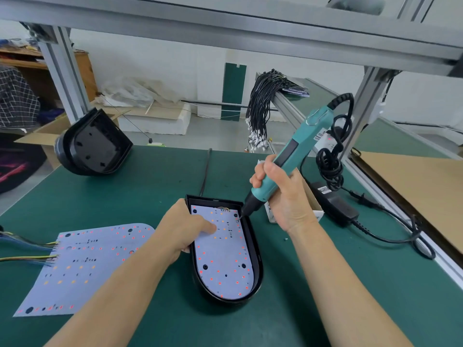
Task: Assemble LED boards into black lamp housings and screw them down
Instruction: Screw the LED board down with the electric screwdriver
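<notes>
We find the LED board [223, 256] seated inside the black housing [256, 259] on the green mat [140, 186]. Left hand [186, 229] grips its rim; right hand [280, 194] clasps the screwdriver [288, 156].

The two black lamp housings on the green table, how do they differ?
The near housing lies flat, open side up, with an LED board seated in it; the far housing is tipped on its edge and holds no board. The left hand steadies the near housing while the right hand works an electric screwdriver on it; nobody touches the far housing. Both are black with one rounded end.
</notes>
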